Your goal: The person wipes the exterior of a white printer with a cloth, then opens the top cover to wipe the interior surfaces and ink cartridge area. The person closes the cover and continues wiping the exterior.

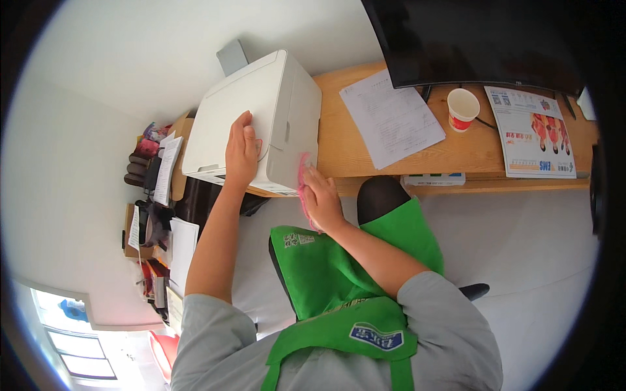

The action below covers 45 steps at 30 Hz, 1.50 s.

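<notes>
A white printer stands at the left end of the wooden desk. My left hand rests on top of it, near the front edge, holding nothing. At the printer's lower front corner, my right hand presses a pink cloth against the casing. Part of the cloth is hidden under the palm and fingers, and its lower end hangs towards my green apron.
On the wooden desk lie printed sheets, a paper cup and a printed mailer. A dark monitor stands behind them. Papers and boxes crowd the left side. My knees are close to the desk edge.
</notes>
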{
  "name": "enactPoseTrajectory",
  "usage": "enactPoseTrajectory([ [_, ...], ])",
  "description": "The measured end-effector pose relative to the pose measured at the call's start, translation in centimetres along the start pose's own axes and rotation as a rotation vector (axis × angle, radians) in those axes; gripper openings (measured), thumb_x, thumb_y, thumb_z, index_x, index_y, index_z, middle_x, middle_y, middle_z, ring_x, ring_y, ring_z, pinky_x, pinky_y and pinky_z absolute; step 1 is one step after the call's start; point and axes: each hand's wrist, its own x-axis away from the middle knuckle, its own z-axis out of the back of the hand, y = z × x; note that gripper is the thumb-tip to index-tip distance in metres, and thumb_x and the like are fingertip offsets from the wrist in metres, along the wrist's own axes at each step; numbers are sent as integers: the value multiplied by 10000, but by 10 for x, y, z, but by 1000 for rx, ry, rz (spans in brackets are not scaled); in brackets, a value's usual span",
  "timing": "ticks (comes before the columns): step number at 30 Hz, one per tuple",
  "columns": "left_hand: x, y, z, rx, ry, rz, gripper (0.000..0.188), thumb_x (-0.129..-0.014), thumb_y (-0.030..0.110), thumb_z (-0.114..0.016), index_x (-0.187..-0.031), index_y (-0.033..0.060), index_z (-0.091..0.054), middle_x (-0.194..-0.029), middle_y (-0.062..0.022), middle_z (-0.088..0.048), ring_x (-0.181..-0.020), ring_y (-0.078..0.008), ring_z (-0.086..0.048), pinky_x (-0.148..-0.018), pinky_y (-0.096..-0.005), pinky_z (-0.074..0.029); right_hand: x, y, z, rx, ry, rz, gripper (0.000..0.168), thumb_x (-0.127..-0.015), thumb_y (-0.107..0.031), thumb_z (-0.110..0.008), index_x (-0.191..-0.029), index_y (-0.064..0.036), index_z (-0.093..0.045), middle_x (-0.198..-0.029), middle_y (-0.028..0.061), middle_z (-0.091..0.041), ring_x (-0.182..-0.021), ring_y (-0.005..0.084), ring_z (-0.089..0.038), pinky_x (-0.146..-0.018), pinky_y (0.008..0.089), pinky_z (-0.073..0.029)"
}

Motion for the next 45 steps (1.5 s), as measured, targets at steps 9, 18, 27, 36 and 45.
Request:
enactPoseTrajectory([
  [9,-2,-6,1,-28,-37,6,519,-1060,396,-312,-1337,-13,-468,-1301,-186,-542,-1175,-302,-540,-982,-345,-431,-4,0,15,-84,-80,-221,419,-921,-113,-493,-1327,-26,-544,-1352,212,-535,-1160,384,-521,-989,442,-418],
  [18,-2,3,0,-12,-54,33,495,-1059,382,-331,-1316,-8,-493,-1290,-180,-552,-1182,-288,-538,-974,-334,-436,-28,-55,19,-19,-24,234,473,-895,-136,-572,-1363,-93,-514,-1404,117,-490,-852,324,-503,-806,398,-481],
  [27,-1,9,2,1,-75,136,540,-1057,424,-305,-1321,-11,-487,-1291,-157,-554,-1139,-251,-550,-892,-308,-480,-23,-9,6,85,-79,-125,486,-897,-135,-537,-1371,-54,-464,-1406,159,-464,-1066,408,-545,-864,476,-509],
  [36,-4,0,2,10,-59,67,514,-1059,401,-320,-1319,-10,-487,-1294,-178,-547,-1162,-269,-543,-949,-328,-445,-32,1,11,5,-170,-319,482,-890,-125,-546,-1358,-44,-467,-1381,174,-466,-1178,397,-510,-919,471,-483],
  [45,-3,2,0,-35,-52,61,488,-1064,364,-308,-1305,-15,-499,-1295,-181,-550,-1189,-302,-534,-1007,-346,-403,-70,-39,10,107,6,101,541,-876,-87,-547,-1407,-88,-444,-1420,84,-460,-1007,324,-535,-884,418,-502],
])
